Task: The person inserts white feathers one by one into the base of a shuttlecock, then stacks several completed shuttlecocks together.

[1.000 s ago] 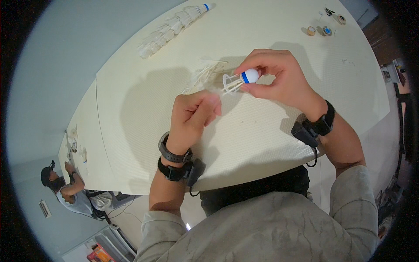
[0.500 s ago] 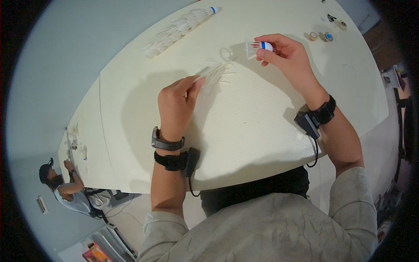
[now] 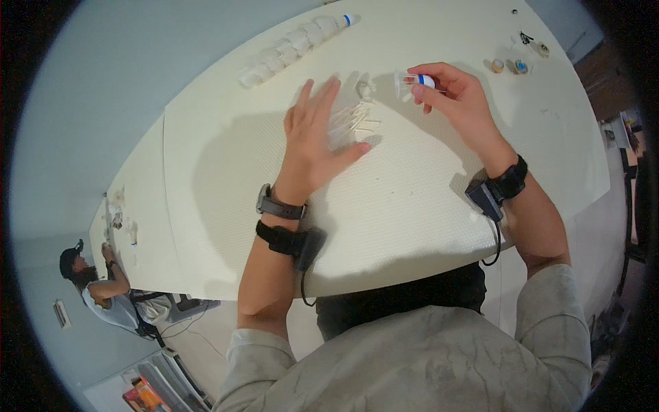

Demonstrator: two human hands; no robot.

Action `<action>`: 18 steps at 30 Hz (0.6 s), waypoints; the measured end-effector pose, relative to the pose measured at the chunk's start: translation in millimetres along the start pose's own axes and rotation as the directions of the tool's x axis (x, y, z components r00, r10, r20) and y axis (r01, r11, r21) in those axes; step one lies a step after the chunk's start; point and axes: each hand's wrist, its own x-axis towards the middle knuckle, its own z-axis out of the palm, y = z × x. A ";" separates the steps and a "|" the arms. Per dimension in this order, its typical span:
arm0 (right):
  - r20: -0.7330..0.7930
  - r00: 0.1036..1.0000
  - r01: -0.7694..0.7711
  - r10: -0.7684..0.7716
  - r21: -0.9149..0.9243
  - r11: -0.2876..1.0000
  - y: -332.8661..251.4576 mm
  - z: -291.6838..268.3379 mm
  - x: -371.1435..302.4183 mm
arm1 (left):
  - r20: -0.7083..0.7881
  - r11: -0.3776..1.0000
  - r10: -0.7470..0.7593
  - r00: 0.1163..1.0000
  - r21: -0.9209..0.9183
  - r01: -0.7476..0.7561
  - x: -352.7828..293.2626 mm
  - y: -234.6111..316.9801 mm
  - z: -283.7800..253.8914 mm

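Observation:
In my right hand [image 3: 456,96] is a shuttlecock base [image 3: 427,81], a white rounded head with a blue band and a short, see-through skirt that points left. My thumb and fingers close around it above the table. My left hand [image 3: 312,141] is spread, palm down, with nothing gripped. Beside and partly under it lies a loose heap of white feathers [image 3: 355,118], their pale stems pointing right; the palm hides part of the heap. A small pale ring [image 3: 364,87] rests just beyond the feathers.
A nested row of white shuttlecocks [image 3: 294,49] lies at the far left of the white table [image 3: 412,220]. Rolls of tape [image 3: 519,66] and small black scissors [image 3: 526,38] sit at the far right. Another person [image 3: 103,285] sits at the table's left end.
My left hand has let go of the feathers and spread its fingers, moving slightly right. The feathers now lie on the table. My right hand still holds the shuttlecock base, nearly in place.

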 end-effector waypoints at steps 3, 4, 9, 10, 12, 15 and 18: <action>0.003 1.000 0.003 -0.002 -0.019 1.000 -3.7 -1.0 2.0 | 0.134 1.000 -0.007 0.991 0.031 0.003 4.0 -1.2 -0.1; 0.010 1.000 0.005 -0.005 -0.027 1.000 -1.9 -1.7 3.0 | 0.187 0.997 -0.007 0.982 0.074 -0.007 4.1 -3.8 0.8; 0.017 1.000 0.019 -0.019 -0.021 1.000 3.5 -2.9 3.8 | 0.122 1.000 0.030 0.992 -0.013 -0.028 2.5 -10.6 -1.5; 0.022 1.000 0.019 -0.018 -0.041 0.999 3.0 -3.1 3.5 | 0.132 1.000 0.017 0.991 -0.021 -0.015 1.9 -10.1 -2.2; 0.015 1.000 0.016 -0.015 -0.065 0.998 0.4 -4.5 2.5 | 0.108 0.999 0.023 0.994 -0.036 -0.020 2.9 -7.0 -2.8; 0.011 0.999 0.046 -0.045 -0.087 0.995 6.7 -9.0 3.9 | 0.021 0.997 0.050 0.999 -0.065 -0.049 4.8 -1.1 -3.1; 0.003 0.999 0.040 -0.040 -0.049 0.998 8.0 -11.7 5.3 | -0.064 0.993 0.028 0.998 -0.116 -0.035 4.5 -2.0 -4.1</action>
